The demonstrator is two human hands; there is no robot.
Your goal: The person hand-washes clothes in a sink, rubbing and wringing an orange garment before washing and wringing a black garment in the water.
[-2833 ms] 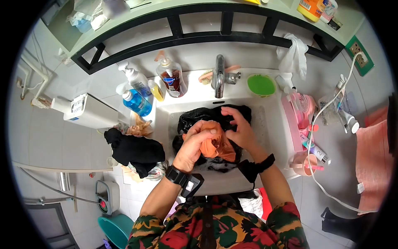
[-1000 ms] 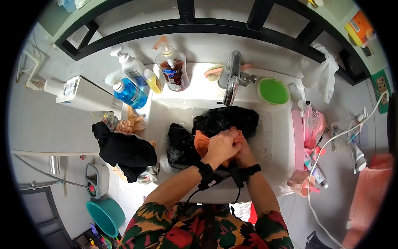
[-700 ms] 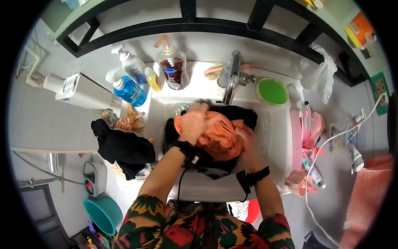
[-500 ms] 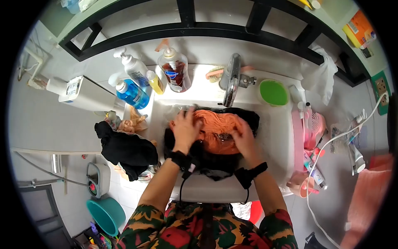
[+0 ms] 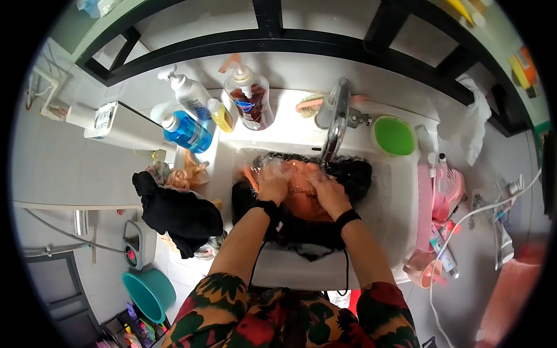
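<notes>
An orange cloth (image 5: 306,204) lies wet and partly under water in the white sink (image 5: 387,232). Black fabric (image 5: 353,174) surrounds it on several sides. My left hand (image 5: 272,187) is pressed into the cloth's left part, its fingers blurred among splashes and partly under water. On the cloth's right part rests my right hand (image 5: 332,197), fingers stretched forward over it and the tips hard to see. Both wrists wear black bands. The chrome faucet (image 5: 337,124) reaches over the sink just beyond my right hand.
A blue pump bottle (image 5: 188,133), a dark red pump bottle (image 5: 249,104) and a small yellow bottle (image 5: 221,116) line the sink's back left. A green-bottomed bowl (image 5: 394,136) sits back right. Black clothing (image 5: 180,211) is heaped at left. A white cable (image 5: 447,246) hangs at right.
Both hands have pushed down into the orange cloth and come closer together. Less of the cloth shows above the water, which now splashes around my left hand. The view has shifted slightly.
</notes>
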